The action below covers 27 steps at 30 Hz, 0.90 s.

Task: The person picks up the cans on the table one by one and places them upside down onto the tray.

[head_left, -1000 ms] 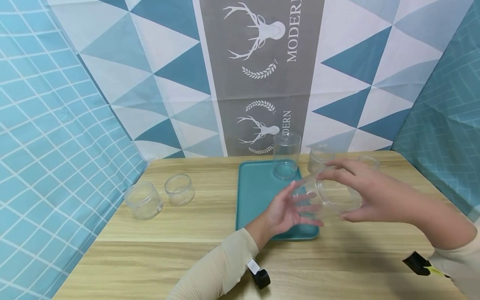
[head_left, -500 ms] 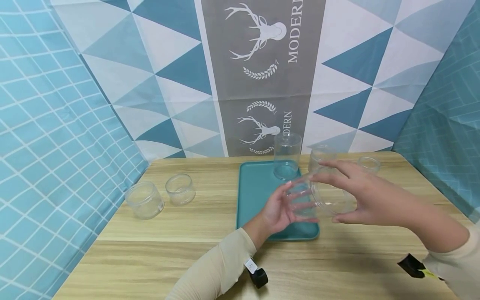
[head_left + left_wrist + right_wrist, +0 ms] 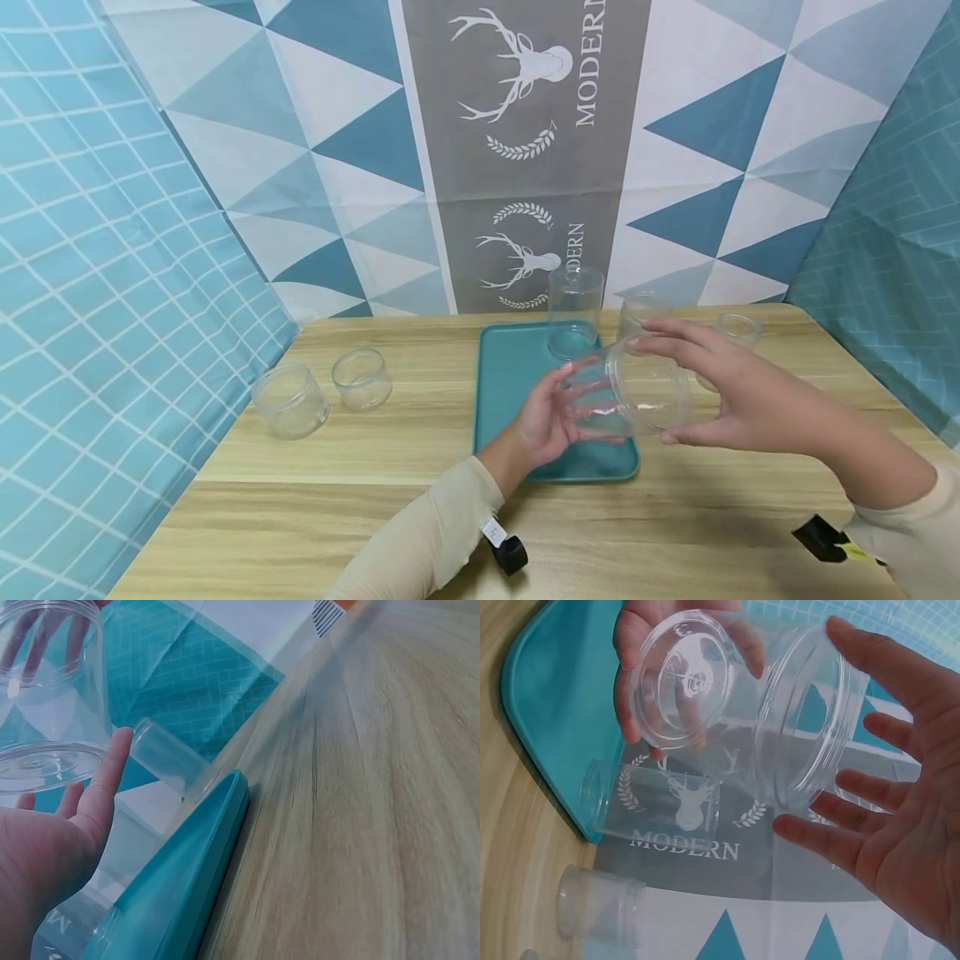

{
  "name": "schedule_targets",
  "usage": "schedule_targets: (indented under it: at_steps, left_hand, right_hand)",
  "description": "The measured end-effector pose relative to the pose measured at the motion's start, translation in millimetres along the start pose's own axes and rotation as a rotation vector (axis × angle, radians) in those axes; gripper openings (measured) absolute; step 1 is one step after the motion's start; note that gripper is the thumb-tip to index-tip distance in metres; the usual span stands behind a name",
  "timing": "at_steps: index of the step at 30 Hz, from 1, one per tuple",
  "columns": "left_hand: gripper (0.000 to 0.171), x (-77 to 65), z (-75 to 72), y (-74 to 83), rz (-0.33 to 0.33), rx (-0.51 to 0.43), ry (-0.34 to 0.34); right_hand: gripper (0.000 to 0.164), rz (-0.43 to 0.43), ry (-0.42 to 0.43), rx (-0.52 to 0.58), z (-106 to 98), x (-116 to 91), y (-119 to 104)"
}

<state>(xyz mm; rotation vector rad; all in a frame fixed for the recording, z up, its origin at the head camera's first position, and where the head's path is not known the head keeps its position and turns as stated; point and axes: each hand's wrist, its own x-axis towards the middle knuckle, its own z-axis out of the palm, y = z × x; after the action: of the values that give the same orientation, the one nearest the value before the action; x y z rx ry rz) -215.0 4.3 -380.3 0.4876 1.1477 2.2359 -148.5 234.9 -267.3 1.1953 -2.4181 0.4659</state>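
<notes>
Above the tray, a clear jar is held sideways between both hands, its round base toward the left. In the right wrist view a wide clear band with ridges circles the jar near its right end. My left hand cups the base end, fingers spread around it and visible through the clear wall. My right hand grips the wider right end, thumb on one side and fingers on the other. Part of the left hand shows below the jar in the left wrist view.
Beneath the hands lies a teal tray, with a tall clear cylinder upright at its back right. More clear containers stand behind the right hand, including a small one. Two short clear containers, a wider one and a narrower one, stand left.
Both hands have drifted slightly left with the jar, which stays sideways between them. The tray and standing containers have not moved.
</notes>
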Motion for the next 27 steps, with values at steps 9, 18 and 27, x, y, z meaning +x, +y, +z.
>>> schedule_targets:
  at_steps: [9,18,27]
  left_hand:
    - [0.054,-4.9,-6.1,5.6,0.016,-0.004,0.001]
    - [0.053,-12.1,-14.4,13.9,0.024,-0.021,-0.006]
    - [0.047,-23.3,-24.8,28.6,0.106,-0.002,-0.011]
  right_hand:
    - [0.081,0.081,0.065,0.217,3,-8,3]
    - [0.067,0.09,0.22,0.298,15,-11,7]
    - [0.054,0.182,0.257,0.316,36,-8,16]
